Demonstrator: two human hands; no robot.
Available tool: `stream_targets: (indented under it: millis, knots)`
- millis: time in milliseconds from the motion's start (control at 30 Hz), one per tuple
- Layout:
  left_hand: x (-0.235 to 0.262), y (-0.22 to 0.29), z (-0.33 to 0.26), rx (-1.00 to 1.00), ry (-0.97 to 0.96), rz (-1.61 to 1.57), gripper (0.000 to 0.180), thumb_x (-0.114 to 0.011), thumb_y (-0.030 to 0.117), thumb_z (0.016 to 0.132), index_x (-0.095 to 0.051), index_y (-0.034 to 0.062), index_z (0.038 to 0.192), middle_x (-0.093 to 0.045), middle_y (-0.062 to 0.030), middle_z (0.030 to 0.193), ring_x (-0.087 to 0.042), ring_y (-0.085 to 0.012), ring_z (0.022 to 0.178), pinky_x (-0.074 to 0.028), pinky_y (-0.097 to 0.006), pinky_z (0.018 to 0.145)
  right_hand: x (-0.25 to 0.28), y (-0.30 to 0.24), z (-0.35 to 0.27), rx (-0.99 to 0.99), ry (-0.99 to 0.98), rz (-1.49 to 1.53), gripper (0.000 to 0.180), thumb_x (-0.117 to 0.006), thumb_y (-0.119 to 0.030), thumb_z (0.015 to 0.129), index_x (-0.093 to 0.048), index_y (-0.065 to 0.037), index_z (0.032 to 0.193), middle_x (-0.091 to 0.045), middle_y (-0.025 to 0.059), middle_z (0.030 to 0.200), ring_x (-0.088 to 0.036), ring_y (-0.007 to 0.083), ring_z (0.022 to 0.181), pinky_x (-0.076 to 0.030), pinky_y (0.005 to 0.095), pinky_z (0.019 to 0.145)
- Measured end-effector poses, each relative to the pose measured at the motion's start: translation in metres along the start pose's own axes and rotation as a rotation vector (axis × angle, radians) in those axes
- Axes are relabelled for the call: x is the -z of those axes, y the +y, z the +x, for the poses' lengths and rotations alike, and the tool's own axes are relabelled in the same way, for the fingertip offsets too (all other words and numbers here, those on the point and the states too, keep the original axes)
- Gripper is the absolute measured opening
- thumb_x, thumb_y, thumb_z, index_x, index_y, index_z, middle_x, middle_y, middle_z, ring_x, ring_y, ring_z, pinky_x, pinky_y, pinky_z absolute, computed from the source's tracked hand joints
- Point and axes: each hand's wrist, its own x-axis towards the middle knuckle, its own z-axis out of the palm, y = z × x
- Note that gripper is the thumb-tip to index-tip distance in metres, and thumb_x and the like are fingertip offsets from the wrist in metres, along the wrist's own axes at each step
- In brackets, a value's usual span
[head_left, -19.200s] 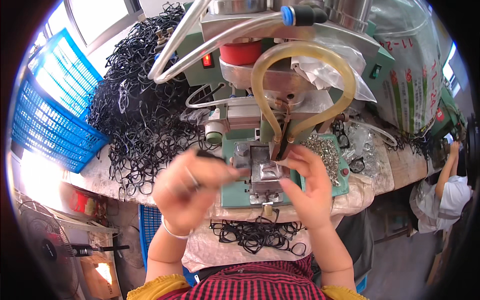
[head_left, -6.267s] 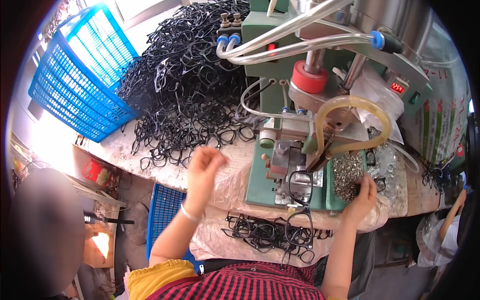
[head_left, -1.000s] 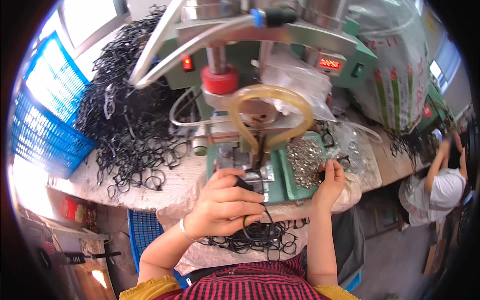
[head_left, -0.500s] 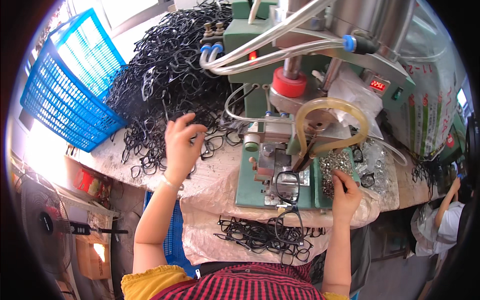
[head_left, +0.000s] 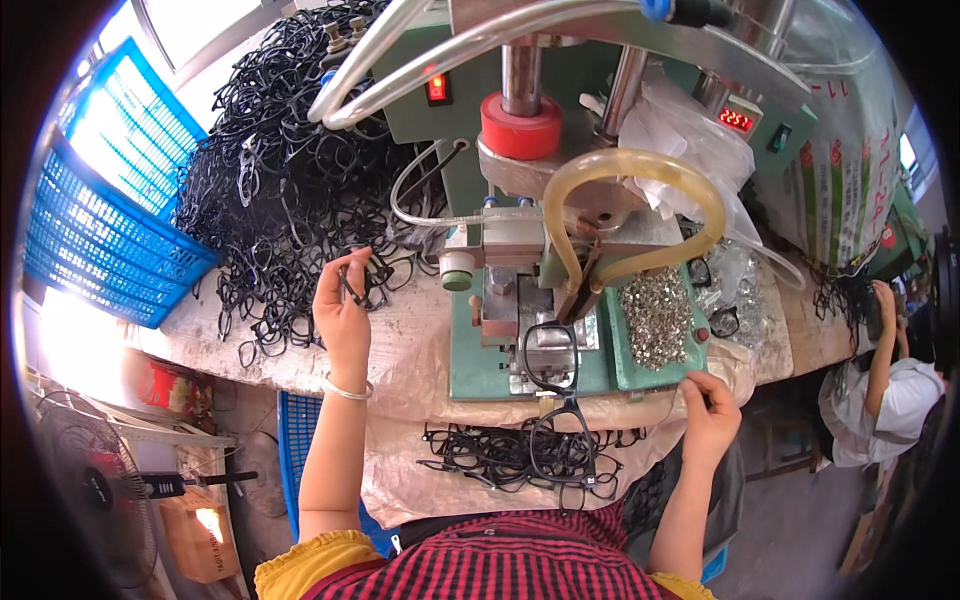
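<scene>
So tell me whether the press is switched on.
On: the press shows a red lamp and red display, both lit.

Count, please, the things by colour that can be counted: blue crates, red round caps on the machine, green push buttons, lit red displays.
Blue crates: 1
Red round caps: 1
Green push buttons: 1
Lit red displays: 1
Total: 4
The left hand holds one black eyeglass frame; the pile is too tangled to count.
</scene>
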Motion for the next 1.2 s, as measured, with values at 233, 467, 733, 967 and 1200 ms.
stream_targets:
  millis: [233,467,733,967,1200]
  knots:
    - [-0.021,0.036,0.018,-0.221,0.227,-0.084,0.024,-0.045,0.013,0.106,-0.06,-0.0034,0.115,-0.062,-0.0171,0.13,-0.062,-0.0238,0.115,-0.05,-0.035,0.1,-0.087,-0.101,0.025,0.391,-0.296,0.156,0.008,-0.072,0.003,0.081,-0.069,0.001,0.089,-0.068,0.0079,0.086,-0.064,0.0161,0.082,-0.05,0.0279,0.077]
    - [-0.002,0.082,-0.005,0.412,0.15,-1.01,0.028,-0.046,0.029,0.106,-0.05,0.0106,0.086,-0.048,-0.0035,0.078,-0.049,-0.0187,0.074,-0.049,-0.036,0.082,-0.126,-0.092,0.012,0.417,-0.177,0.324,0.019,-0.068,0.004,0.085,-0.055,-0.001,0.098,-0.066,0.0085,0.097,-0.062,0.0139,0.086,-0.049,0.0285,0.08]
    - [-0.055,0.169,-0.04,-0.056,-0.054,-0.499,0.015,-0.051,0.017,0.103,-0.047,0.006,0.094,-0.052,-0.0068,0.087,-0.052,-0.0133,0.07,-0.043,-0.022,0.054,-0.142,-0.099,0.002,0.152,-0.38,0.765,0.031,-0.07,0.002,0.088,-0.05,0.0,0.112,-0.07,0.0096,0.1,-0.063,0.0109,0.093,-0.045,0.026,0.091]
    - [-0.067,0.168,-0.015,-0.212,-0.195,-0.533,0.014,-0.057,-0.002,0.096,-0.052,-0.005,0.108,-0.061,-0.0174,0.111,-0.066,-0.0234,0.096,-0.062,-0.039,0.083,-0.149,-0.095,-0.002,0.131,-0.361,0.854,0.034,-0.07,0.001,0.089,-0.05,0.0,0.116,-0.07,0.0082,0.104,-0.063,0.0094,0.095,-0.044,0.0256,0.091]
    - [-0.05,0.157,-0.032,-0.416,-0.444,-0.465,0.01,-0.064,0.001,0.088,-0.069,0.0088,0.086,-0.075,-0.0107,0.094,-0.072,-0.0242,0.082,-0.055,-0.041,0.08,-0.108,-0.1,0.002,0.425,-0.281,0.284,0.037,-0.068,-0.003,0.086,-0.056,0.001,0.12,-0.064,0.0164,0.119,-0.062,0.0261,0.113,-0.044,0.0385,0.1]
